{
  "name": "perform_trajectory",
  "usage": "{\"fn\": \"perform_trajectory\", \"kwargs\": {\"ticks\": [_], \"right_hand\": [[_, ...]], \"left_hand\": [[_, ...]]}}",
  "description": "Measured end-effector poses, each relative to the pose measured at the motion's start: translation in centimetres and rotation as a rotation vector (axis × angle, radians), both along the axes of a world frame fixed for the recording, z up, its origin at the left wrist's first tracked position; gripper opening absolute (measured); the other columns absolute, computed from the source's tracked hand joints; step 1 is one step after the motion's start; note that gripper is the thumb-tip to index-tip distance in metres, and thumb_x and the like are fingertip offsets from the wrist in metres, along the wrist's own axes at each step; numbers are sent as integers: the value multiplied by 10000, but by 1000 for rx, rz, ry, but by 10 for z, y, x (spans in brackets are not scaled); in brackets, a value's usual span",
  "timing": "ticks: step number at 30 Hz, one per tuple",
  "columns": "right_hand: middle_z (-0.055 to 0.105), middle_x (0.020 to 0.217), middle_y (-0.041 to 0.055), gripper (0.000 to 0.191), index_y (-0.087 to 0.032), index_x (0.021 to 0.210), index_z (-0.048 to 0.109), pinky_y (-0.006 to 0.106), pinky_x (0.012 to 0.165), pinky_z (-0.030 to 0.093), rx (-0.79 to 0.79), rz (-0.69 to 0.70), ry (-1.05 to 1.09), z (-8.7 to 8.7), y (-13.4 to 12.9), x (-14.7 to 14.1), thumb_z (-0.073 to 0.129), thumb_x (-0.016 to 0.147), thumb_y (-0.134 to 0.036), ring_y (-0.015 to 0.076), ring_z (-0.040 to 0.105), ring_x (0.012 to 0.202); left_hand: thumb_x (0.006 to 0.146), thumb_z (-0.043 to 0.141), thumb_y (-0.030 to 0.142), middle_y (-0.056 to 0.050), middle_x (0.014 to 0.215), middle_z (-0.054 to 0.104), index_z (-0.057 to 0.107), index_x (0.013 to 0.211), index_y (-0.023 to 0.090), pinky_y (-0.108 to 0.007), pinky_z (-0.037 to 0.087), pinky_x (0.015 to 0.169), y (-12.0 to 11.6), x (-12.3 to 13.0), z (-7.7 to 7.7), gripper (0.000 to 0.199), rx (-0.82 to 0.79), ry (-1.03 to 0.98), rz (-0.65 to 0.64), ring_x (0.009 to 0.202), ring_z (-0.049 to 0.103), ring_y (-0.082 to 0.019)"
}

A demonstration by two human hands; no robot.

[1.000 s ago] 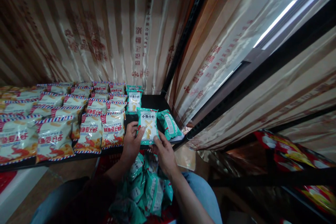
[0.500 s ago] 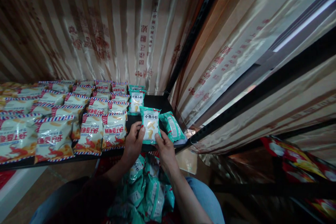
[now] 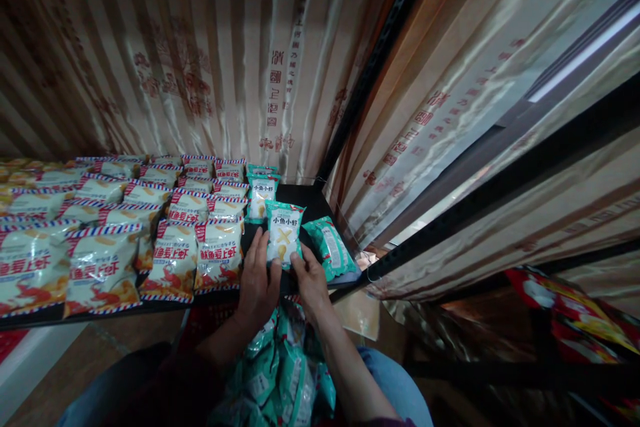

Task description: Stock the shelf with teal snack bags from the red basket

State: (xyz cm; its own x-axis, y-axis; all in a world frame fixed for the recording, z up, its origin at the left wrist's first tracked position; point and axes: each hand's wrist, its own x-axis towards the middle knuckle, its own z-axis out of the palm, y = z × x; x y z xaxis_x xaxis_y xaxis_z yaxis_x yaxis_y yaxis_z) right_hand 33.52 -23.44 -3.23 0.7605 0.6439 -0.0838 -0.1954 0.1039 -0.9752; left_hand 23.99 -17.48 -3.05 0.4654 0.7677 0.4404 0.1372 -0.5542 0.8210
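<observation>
A teal and white snack bag (image 3: 284, 232) stands on the black shelf (image 3: 310, 203), its front towards me. My left hand (image 3: 259, 282) is at its lower left, the fingers stretched out and the thumb beside the bag. My right hand (image 3: 311, 281) has its thumb on the lower right corner, with its fingers behind that edge. Another teal bag (image 3: 262, 199) stands upright farther back. To the right, a teal bag (image 3: 330, 248) lies tilted with its back showing.
Rows of white snack bags (image 3: 173, 257) with striped edges fill the shelf's left side. Below, between my knees, several teal bags (image 3: 287, 373) lie in a pile. A black metal post (image 3: 370, 73) and printed curtains (image 3: 225, 47) bound the shelf. Red packets (image 3: 575, 307) sit at the far right.
The bag has moved slightly back on the shelf. My left hand has loosened from its side, its fingers now straightened. My right hand stays at its lower right corner.
</observation>
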Motion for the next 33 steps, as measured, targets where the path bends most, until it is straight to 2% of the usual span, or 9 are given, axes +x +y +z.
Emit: {"fn": "perform_trajectory", "kwargs": {"ticks": [4, 11, 18, 22, 33], "right_hand": [[686, 1110, 14, 444, -242, 1148, 638, 381, 937, 466, -42, 0, -125, -3, 10, 7, 654, 738, -410, 242, 597, 1050], [663, 1168, 24, 399, -232, 1177, 620, 393, 1012, 401, -157, 27, -349, -1, 25, 18, 573, 803, -363, 230, 584, 1093], [666, 1163, 20, 378, -238, 1185, 611, 369, 1001, 423, -172, 81, -421, 3, 35, 23, 531, 831, -345, 216, 586, 1107], [656, 1181, 29, 378, -234, 1172, 622, 378, 1014, 411, -186, 97, -444, 2, 41, 25, 543, 819, -343, 224, 585, 1110], [664, 1153, 55, 375, -223, 1181, 604, 363, 954, 451, -256, 92, -556, 2, 49, 21, 491, 844, -341, 224, 611, 1058]], "left_hand": [[913, 363, 284, -154, 1489, 298, 334, 1394, 174, -472, 242, 1110, 2, 1, -8, 494, 154, 38, -17, 1385, 256, -247], [922, 344, 211, -151, 1538, 158, 284, 1415, 183, -526, 227, 1104, 7, 8, -19, 497, 290, 132, 24, 1423, 103, -264], [917, 355, 173, -120, 1561, 17, 232, 1434, 199, -506, 226, 1119, 8, 12, -23, 532, 333, 165, 43, 1428, 60, -257], [916, 358, 169, -106, 1562, -26, 233, 1434, 205, -520, 216, 1122, 8, 12, -24, 534, 302, 180, 50, 1429, 43, -265], [925, 328, 170, -115, 1561, 39, 293, 1412, 164, -519, 220, 1124, 11, 14, -24, 489, 237, 192, 17, 1430, 18, -256]]}}
